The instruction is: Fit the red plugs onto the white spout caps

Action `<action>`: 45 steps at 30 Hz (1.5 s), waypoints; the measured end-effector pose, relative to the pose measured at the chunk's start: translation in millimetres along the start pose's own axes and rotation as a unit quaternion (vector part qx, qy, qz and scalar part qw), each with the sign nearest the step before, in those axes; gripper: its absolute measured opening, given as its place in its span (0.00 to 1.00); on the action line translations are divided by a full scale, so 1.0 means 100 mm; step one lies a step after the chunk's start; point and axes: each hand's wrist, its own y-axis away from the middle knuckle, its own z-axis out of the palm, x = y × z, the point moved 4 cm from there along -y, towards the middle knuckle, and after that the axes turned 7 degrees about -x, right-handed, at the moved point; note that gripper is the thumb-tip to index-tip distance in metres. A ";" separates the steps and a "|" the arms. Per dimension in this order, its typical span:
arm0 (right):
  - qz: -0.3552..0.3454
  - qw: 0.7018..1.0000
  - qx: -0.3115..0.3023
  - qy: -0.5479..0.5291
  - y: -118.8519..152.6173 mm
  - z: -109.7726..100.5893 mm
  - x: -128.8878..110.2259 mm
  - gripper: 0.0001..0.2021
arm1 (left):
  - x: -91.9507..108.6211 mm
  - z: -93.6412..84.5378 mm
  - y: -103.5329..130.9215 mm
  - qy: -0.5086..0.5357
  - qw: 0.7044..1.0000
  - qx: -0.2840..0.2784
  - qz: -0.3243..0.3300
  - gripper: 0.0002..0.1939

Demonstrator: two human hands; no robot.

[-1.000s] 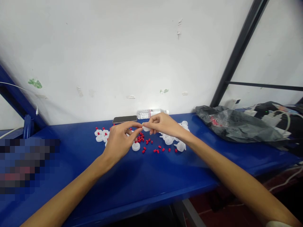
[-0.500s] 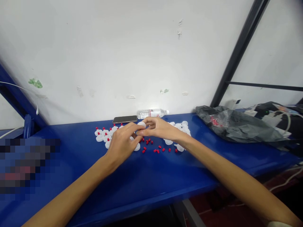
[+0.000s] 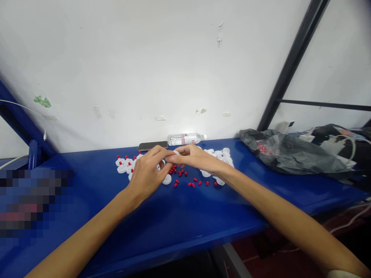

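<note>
My left hand (image 3: 147,172) and my right hand (image 3: 194,156) meet fingertip to fingertip above the blue table (image 3: 179,224). Between the fingers of both sits a small white plastic cap (image 3: 175,153), mostly hidden. Under the hands lie several loose small red plugs (image 3: 191,182). Left of my left hand stand white caps with red plugs fitted (image 3: 125,165). Plain white caps (image 3: 222,158) lie behind and right of my right wrist. One white cap (image 3: 167,179) rests just below my left fingers.
A dark phone (image 3: 152,146) and a lying clear water bottle (image 3: 185,138) sit by the white wall. A crumpled grey plastic bag (image 3: 286,154) lies at the right, with chargers and cables (image 3: 333,143) beyond it. A black post (image 3: 292,61) rises at the right.
Both hands have drawn a little closer together and slightly toward the wall, fingers working on the white cap. The caps and plugs on the table have not moved.
</note>
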 end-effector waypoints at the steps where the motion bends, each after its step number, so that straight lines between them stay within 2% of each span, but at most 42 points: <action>1: -0.004 1.000 0.004 0.014 0.00 0.00 0.00 0.17 | 0.00 0.00 0.00 -0.002 1.000 0.000 0.001 0.08; 9: 0.009 0.999 0.017 0.050 0.02 -0.01 0.00 0.22 | -0.01 0.02 0.01 -0.010 1.000 -0.004 0.016 0.08; 24: -0.020 0.998 0.012 0.051 0.03 0.03 -0.04 0.20 | 0.01 0.00 0.01 -0.024 0.999 0.005 0.030 0.08; 27: -0.009 0.998 0.028 0.052 0.03 0.03 -0.02 0.20 | 0.03 0.00 0.00 -0.031 0.999 0.006 0.035 0.08; 32: 0.013 0.997 0.025 0.076 0.04 0.03 -0.02 0.21 | 0.04 -0.04 -0.01 -0.013 1.000 0.012 0.017 0.05; 36: 0.008 0.991 0.045 0.128 0.06 -0.06 -0.08 0.22 | 0.04 -0.12 -0.04 0.034 0.998 0.016 -0.041 0.07; 38: 0.006 0.983 0.077 0.169 0.07 -0.16 -0.09 0.22 | 0.02 -0.14 -0.06 0.084 0.993 -0.035 -0.070 0.09; 41: 0.042 0.957 0.095 0.271 0.11 -0.34 -0.06 0.17 | 0.00 -0.12 -0.07 0.161 0.966 -0.178 -0.094 0.12; 43: 0.095 0.933 0.065 0.342 0.14 -0.44 -0.02 0.13 | 0.00 -0.09 -0.05 0.174 0.942 -0.268 -0.105 0.12; 45: 0.154 0.911 0.005 0.382 0.18 -0.51 0.03 0.11 | -0.02 -0.07 -0.02 0.167 0.919 -0.339 -0.112 0.12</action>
